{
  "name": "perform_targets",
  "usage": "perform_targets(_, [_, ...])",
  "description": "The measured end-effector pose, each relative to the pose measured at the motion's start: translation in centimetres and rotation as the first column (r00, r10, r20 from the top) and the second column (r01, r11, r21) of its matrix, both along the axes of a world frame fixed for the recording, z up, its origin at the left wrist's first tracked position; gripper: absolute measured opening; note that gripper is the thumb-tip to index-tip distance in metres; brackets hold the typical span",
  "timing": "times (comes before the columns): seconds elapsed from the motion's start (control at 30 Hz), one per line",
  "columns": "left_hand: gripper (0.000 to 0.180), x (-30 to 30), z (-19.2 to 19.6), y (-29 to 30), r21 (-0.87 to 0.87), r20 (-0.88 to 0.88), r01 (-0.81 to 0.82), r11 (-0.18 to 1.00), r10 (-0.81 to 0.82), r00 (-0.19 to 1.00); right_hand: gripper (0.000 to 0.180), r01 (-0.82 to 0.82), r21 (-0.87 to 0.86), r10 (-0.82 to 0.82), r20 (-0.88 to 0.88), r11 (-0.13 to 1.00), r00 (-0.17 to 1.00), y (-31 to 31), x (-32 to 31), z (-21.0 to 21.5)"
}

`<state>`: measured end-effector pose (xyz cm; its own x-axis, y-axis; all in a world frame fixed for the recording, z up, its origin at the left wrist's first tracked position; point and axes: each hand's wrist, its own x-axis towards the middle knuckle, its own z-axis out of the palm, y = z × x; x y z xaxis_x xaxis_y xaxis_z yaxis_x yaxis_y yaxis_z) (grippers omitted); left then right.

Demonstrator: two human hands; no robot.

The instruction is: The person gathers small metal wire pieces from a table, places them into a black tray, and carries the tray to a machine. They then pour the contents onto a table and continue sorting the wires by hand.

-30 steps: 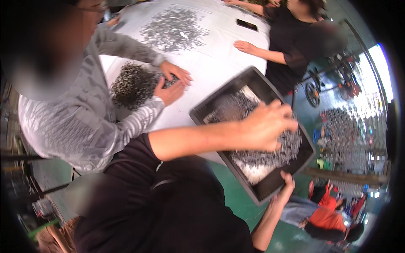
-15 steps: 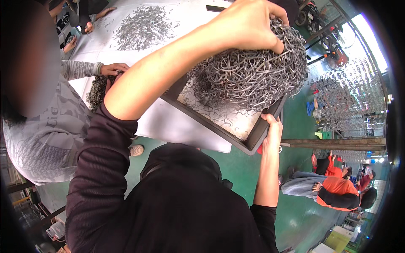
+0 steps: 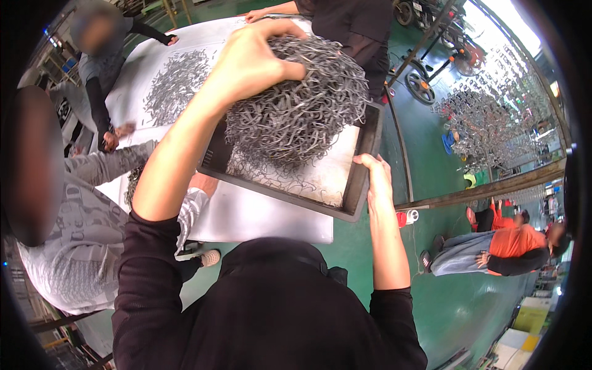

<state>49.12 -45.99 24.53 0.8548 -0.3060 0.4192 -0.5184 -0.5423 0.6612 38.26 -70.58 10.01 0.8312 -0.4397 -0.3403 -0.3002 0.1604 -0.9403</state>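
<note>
We see one big clump of grey metal hooks (image 3: 302,98) over a single dark tray (image 3: 277,198), with the left hand (image 3: 253,61) grasping its upper left side; the thumb and the back of that hand show, but the other fingertips are lost behind the wire; the right hand (image 3: 377,172) grips the tray's right-hand rim, its thumb on top and its other fingers mostly out of our sight; the clump covers the tray's far rim, and we cannot tell whether its underside touches the tray's pale floor, where a thin scatter of loose hooks (image 3: 277,179) lies; nor can we tell whether the tray rests on the white table (image 3: 265,225), whose near edge it overlaps; the hooks are too tangled for us to count; we make out two more heaps on the table, one spread pile (image 3: 177,86) and one darker heap (image 3: 133,182), largely hidden by the left forearm (image 3: 179,145); around the table we count at least three other people, several cut off or blurred; the clump is roughly round, its hooks pointing every way, so we read no clear long axis in it; the tray's long axis runs left to right, sloping toward us at its right end.
</note>
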Motion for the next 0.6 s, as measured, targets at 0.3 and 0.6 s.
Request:
perform_targets(0.3, [0.041, 3.2, -0.1, 2.5, -0.172, -0.058, 0.032, 0.985, -0.043, 0.997, 0.044, -0.017, -0.102, 0.032, 0.147, 0.995, 0.989, -0.5, 3.3, -1.8])
perform_targets(0.6, [0.044, 8.3, -0.2, 1.3, -0.107, -0.149, 0.095, 0.990, -0.110, 0.983, 0.053, -0.137, -0.017, 0.138, 0.111, 0.990, 0.984, -1.9, 6.6, -3.1])
